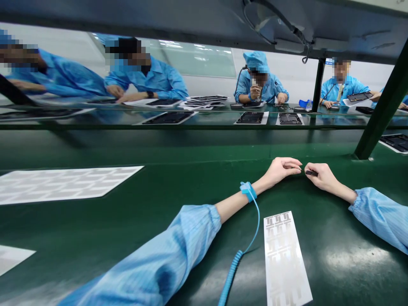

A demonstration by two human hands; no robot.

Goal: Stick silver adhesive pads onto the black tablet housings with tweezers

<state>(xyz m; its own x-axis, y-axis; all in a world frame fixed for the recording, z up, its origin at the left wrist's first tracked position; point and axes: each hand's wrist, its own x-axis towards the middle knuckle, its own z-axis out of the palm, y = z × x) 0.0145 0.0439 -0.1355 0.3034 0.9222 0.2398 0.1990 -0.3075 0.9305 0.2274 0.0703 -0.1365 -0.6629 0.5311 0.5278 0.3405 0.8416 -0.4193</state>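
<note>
My left hand point(283, 171) is over the green bench with its fingers stretched forward, thumb a little apart, and nothing visible between them. A blue wrist strap point(247, 192) with a coiled cord point(233, 272) is around that wrist. Just to its right, my right hand point(321, 176) is closed around a small, dark, slim piece point(311, 173); its kind cannot be made out. The fingertips of both hands nearly meet. Nearer to me lies a white sheet of grey die-cut stickers point(283, 259).
More white sticker sheets point(70, 182) lie at left. A green slanted post point(382, 102) stands at right, and a shelf point(191, 25) hangs overhead. Beyond the raised ledge point(204, 120), black device housings point(251, 117) rest on papers and several co-workers in blue sit at work.
</note>
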